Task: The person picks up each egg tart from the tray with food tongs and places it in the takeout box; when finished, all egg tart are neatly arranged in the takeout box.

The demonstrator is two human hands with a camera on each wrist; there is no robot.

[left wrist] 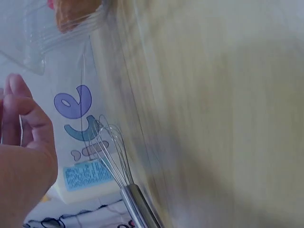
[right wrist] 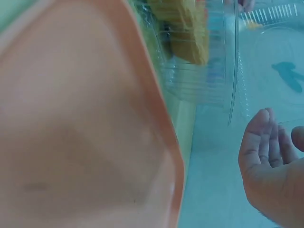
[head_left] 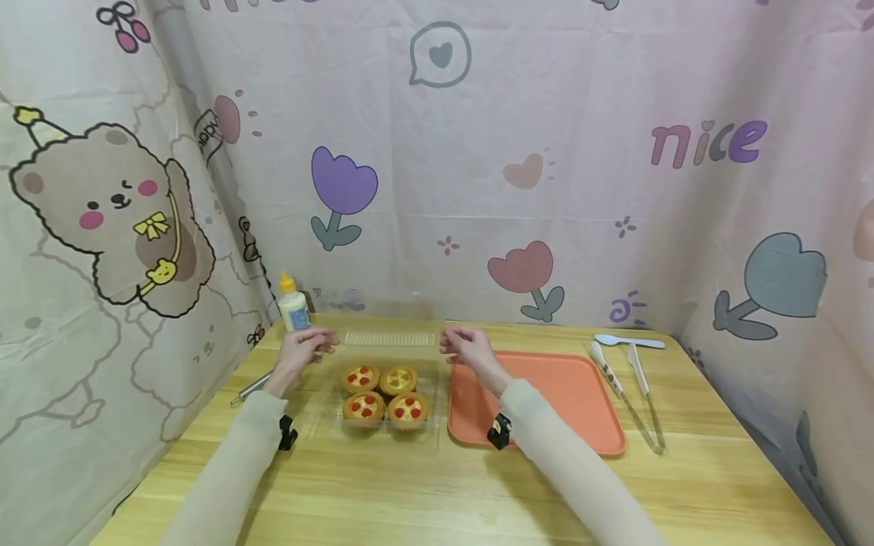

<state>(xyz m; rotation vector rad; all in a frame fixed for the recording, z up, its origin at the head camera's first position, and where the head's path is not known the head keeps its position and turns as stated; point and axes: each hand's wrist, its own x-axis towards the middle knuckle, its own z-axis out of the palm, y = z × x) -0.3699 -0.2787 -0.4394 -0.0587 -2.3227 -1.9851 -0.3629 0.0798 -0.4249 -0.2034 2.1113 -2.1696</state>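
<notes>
A clear plastic clamshell box (head_left: pixel 389 339) stands on the table with its lid raised at the back. Several small round tarts (head_left: pixel 409 410) with red or yellow toppings sit in its base. My left hand (head_left: pixel 303 353) is at the left of the lid, fingers loosely bent and holding nothing. Level with it on the right, my right hand (head_left: pixel 471 352) hovers by the lid's other side. In the right wrist view, a small gap parts the right hand (right wrist: pixel 270 164) from the clear plastic. The left wrist view likewise has the left hand (left wrist: pixel 28 147) apart from the box.
An orange tray (head_left: pixel 539 406) lies right of the box. Beyond it are metal tongs (head_left: pixel 642 413) with pale tips and a light blue spatula (head_left: pixel 631 342). A yellow-capped bottle (head_left: pixel 294 307) stands at the back left, with a wire whisk (left wrist: pixel 135 199) near the left hand.
</notes>
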